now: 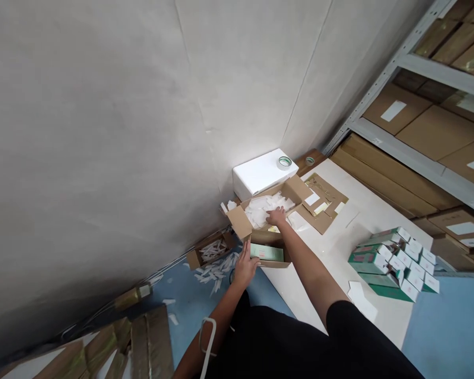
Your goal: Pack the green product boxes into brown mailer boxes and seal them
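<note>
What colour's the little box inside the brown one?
The little box is pale green, seen best in the head view.

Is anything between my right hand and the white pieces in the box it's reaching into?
Nothing visible: the cardboard box is open on top, and your right hand is right at the white pieces inside.

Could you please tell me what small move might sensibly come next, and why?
Perhaps the right hand should pinch one of the white pieces, since its fingers reach among them, while the left hand is at the edge of the nearer box with a green carton inside.
</note>
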The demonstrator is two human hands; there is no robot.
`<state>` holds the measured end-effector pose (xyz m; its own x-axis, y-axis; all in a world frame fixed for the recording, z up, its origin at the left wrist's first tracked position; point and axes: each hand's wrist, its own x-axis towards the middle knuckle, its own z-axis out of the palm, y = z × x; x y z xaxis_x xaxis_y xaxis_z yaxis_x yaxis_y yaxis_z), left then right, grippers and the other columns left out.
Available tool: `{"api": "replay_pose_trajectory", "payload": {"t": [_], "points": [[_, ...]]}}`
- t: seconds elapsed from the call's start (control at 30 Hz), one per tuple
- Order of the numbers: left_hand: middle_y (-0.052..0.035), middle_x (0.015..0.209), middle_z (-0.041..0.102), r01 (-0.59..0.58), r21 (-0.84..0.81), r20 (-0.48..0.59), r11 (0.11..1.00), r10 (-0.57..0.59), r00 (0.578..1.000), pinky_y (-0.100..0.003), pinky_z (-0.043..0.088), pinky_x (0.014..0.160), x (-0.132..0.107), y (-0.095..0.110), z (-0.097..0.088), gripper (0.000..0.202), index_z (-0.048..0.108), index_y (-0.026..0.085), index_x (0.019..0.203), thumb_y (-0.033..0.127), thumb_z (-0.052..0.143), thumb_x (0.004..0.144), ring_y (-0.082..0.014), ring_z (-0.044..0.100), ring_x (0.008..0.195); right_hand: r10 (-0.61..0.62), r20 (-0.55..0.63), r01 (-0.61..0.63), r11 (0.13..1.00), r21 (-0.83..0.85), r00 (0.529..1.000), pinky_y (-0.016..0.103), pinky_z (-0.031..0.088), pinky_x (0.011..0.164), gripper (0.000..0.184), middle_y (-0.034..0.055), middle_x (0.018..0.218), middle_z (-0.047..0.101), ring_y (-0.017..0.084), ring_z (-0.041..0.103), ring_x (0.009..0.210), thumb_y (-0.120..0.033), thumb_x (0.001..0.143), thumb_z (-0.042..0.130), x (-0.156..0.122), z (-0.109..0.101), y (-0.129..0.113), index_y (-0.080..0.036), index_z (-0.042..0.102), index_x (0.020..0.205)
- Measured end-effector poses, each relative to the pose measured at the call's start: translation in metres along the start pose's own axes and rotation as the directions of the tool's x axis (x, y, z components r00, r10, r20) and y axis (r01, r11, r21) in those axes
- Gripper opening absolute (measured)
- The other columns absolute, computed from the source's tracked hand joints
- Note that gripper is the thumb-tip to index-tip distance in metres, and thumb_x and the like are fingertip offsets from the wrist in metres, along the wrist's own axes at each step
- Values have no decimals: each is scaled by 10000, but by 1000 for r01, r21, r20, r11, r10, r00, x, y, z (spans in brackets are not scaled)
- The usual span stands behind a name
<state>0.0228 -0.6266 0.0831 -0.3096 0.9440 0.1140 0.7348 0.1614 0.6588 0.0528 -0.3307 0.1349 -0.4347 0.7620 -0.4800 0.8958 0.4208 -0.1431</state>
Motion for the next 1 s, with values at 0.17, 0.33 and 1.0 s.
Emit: {"api": "replay_pose_trajectory", "payload": {"t": [0.17, 0.33, 1.0], "points": [[13, 1748, 279, -1, -24, 29, 1000, 2, 1000, -520, 354, 1280, -1, -4, -2, 130, 786, 238, 914, 217, 661, 940, -339, 219, 1623, 53, 24, -54, 998, 31, 998, 540, 335, 1145, 371, 257, 1416, 645, 372, 472, 1430, -233, 961, 643, 17, 3, -5, -83, 729, 1289], [6, 1735, 317, -5, -39, 43, 999, 7, 999, -505, 342, 1286, 1, -9, -3, 135, 782, 228, 911, 235, 651, 942, -325, 213, 1626, -33, -84, 42, 993, 106, 996, 376, 466, 1035, 309, 250, 1273, 727, 308, 642, 1239, -166, 989, 577, 9, -1, 1, -47, 746, 1218], [7, 1771, 193, -199, 84, 25, 976, 198, 980, -492, 469, 1205, -3, 80, 57, 126, 788, 228, 919, 220, 664, 939, -352, 341, 1575, 125, -714, 408, 746, 526, 689, 388, 572, 1023, 381, 74, 1234, 782, 241, 746, 1102, -301, 1004, 527, -215, 55, 163, -253, 702, 1339]]}}
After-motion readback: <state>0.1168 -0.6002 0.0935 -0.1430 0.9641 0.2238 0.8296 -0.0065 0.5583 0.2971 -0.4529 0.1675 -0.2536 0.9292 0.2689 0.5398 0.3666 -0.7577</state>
